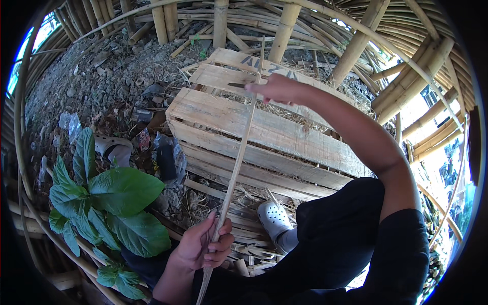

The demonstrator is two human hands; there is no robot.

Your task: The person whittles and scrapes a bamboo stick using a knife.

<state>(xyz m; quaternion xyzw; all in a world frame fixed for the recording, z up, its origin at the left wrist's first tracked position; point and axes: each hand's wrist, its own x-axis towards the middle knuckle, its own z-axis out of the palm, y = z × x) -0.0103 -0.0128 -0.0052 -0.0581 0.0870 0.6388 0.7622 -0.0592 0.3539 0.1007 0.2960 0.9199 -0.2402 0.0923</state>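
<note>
My left hand (206, 243) is closed around the lower part of a long, thin bamboo strip (238, 163). The strip slants up and away over a wooden crate (213, 113), its far end rising past the crate's back edge. Farther up, my right hand (279, 90) is closed on a small knife (237, 85), its dark blade pointing left. The blade lies by the strip's upper part, and whether it touches the strip I cannot tell. Most of the knife's handle is hidden in my fingers.
A leafy green plant (122, 195) grows at the left, near my left forearm. Bamboo posts (284, 31) stand behind the crate. Rubble (109, 76) covers the ground at the far left. My clog (274, 218) is among bamboo shavings in front of the crate.
</note>
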